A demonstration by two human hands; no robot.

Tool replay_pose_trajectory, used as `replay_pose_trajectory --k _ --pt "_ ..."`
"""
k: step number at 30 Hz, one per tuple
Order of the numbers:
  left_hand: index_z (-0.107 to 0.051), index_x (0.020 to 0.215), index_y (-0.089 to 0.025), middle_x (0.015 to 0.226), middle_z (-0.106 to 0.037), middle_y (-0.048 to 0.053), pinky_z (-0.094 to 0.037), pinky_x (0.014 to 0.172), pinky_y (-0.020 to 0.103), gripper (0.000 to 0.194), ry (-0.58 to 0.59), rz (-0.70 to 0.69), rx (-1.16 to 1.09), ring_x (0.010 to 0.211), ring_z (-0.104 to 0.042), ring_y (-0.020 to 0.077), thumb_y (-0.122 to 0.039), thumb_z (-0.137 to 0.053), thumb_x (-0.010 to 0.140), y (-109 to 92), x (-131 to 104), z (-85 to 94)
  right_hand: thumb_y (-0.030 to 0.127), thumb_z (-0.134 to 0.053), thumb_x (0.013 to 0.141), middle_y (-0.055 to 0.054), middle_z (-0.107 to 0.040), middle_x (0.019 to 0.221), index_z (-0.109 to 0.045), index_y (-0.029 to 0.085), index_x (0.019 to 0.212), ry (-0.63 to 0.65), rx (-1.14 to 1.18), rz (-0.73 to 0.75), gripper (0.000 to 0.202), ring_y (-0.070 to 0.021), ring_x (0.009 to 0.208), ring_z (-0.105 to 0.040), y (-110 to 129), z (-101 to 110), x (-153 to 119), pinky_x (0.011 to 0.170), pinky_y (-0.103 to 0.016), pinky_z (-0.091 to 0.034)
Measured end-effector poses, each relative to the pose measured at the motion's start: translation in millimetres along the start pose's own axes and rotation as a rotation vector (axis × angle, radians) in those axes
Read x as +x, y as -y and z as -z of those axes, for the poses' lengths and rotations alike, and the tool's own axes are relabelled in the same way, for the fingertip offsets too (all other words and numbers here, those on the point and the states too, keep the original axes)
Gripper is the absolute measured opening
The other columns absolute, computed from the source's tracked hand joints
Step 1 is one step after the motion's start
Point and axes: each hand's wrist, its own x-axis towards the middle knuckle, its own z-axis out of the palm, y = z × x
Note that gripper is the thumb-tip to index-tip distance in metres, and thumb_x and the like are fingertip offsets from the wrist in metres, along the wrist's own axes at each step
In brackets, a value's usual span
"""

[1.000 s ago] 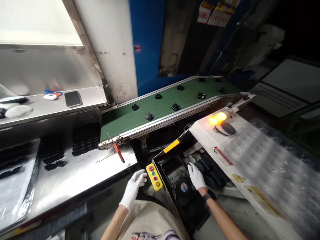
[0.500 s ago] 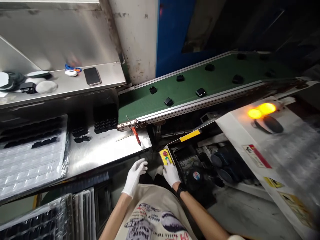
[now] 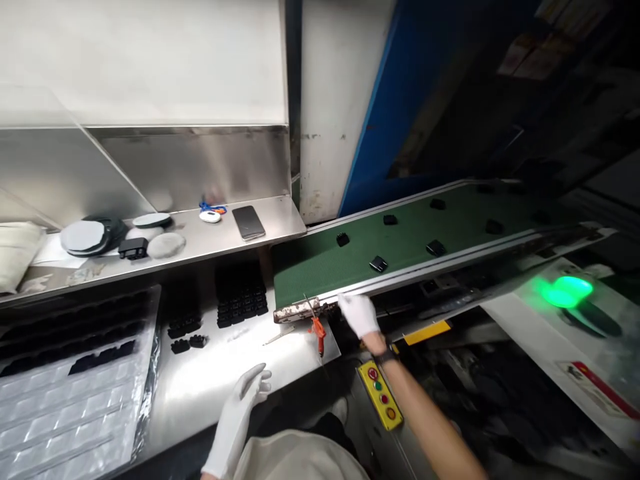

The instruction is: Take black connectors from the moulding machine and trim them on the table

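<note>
My left hand (image 3: 240,407), in a white glove, is over the front edge of the steel bench (image 3: 200,393) with fingers loosely bent and apart, holding nothing. My right hand (image 3: 359,315), gloved too, reaches to the near edge of the green conveyor belt (image 3: 305,270); its fingers are blurred. Small black plastic parts lie spread on the belt, the closest being one part (image 3: 379,264) just beyond my right hand. An orange-handled tool with a thin metal shaft (image 3: 319,333) rests at the belt's end. Below my right forearm hangs a yellow button box (image 3: 381,397).
Rows of black parts (image 3: 243,303) stand on the bench. Left of them is a clear plastic tray (image 3: 65,420) partly filled with black parts. A phone (image 3: 249,223) and round pads (image 3: 167,245) lie on the shelf. A white machine with a green lamp (image 3: 570,292) stands at right.
My right hand has left the yellow button box and moved up to the belt's edge. The machine lamp has turned from yellow to green. My view has shifted left and up.
</note>
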Motion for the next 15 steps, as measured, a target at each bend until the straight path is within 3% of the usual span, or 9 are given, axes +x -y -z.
replay_pose_trajectory --k 2,4,7,9,11,13,15 --pt "-0.079 0.129 -0.018 0.121 -0.082 0.013 -0.064 0.098 0.043 0.08 -0.029 -0.033 0.012 0.107 -0.078 0.0323 -0.08 -0.08 0.079 -13 10 20.5 0.033 -0.026 0.123 -0.029 -0.064 0.151 -0.066 0.001 0.152 -0.154 -0.052 -0.025 0.059 -0.0261 0.133 -0.064 22 50 72 0.103 -0.032 -0.044" --pt "-0.08 0.124 -0.018 0.115 -0.083 0.013 -0.064 0.095 0.043 0.076 -0.007 -0.042 0.008 0.1 -0.077 0.0313 -0.078 -0.082 0.078 -20 16 31.8 0.02 -0.039 0.119 -0.034 -0.047 0.166 -0.052 0.002 0.165 -0.214 -0.091 -0.038 0.052 -0.0267 0.134 -0.061 34 90 132 0.103 -0.033 -0.044" --pt "-0.082 0.117 -0.018 0.105 -0.083 0.012 -0.063 0.089 0.044 0.07 0.091 -0.021 -0.049 0.09 -0.075 0.0291 -0.074 -0.086 0.074 -22 19 36.7 0.009 -0.066 0.106 -0.027 -0.06 0.156 -0.067 0.009 0.154 -0.135 -0.123 0.036 0.048 -0.0237 0.123 -0.066 40 125 186 0.097 -0.031 -0.044" --pt "-0.082 0.115 -0.018 0.102 -0.082 0.012 -0.062 0.085 0.044 0.068 0.15 -0.022 -0.115 0.086 -0.074 0.0281 -0.072 -0.087 0.075 -19 18 36.3 0.009 -0.073 0.101 -0.022 -0.071 0.14 -0.076 0.007 0.138 -0.07 -0.138 0.091 0.037 -0.0219 0.117 -0.068 38 135 199 0.094 -0.03 -0.044" --pt "-0.082 0.115 -0.017 0.103 -0.082 0.013 -0.061 0.084 0.043 0.065 0.168 -0.033 -0.158 0.087 -0.074 0.0273 -0.071 -0.086 0.079 -19 15 33.9 0.011 -0.073 0.102 -0.022 -0.074 0.132 -0.078 0.005 0.13 -0.043 -0.146 0.12 0.029 -0.023 0.114 -0.07 37 137 195 0.094 -0.032 -0.045" --pt "-0.082 0.117 -0.015 0.108 -0.082 0.015 -0.061 0.085 0.042 0.063 0.18 -0.029 -0.206 0.09 -0.075 0.0267 -0.069 -0.085 0.084 -23 13 28.5 0.016 -0.071 0.105 -0.022 -0.074 0.134 -0.076 0.006 0.132 -0.045 -0.15 0.131 0.029 -0.0268 0.116 -0.071 45 130 172 0.096 -0.035 -0.048" --pt "-0.081 0.122 -0.013 0.116 -0.082 0.018 -0.064 0.09 0.041 0.064 0.219 -0.004 -0.33 0.093 -0.077 0.0268 -0.067 -0.084 0.089 -31 15 19.4 0.025 -0.068 0.109 -0.02 -0.074 0.139 -0.073 0.011 0.138 -0.083 -0.107 0.166 0.032 -0.0294 0.119 -0.072 68 110 127 0.099 -0.039 -0.051"
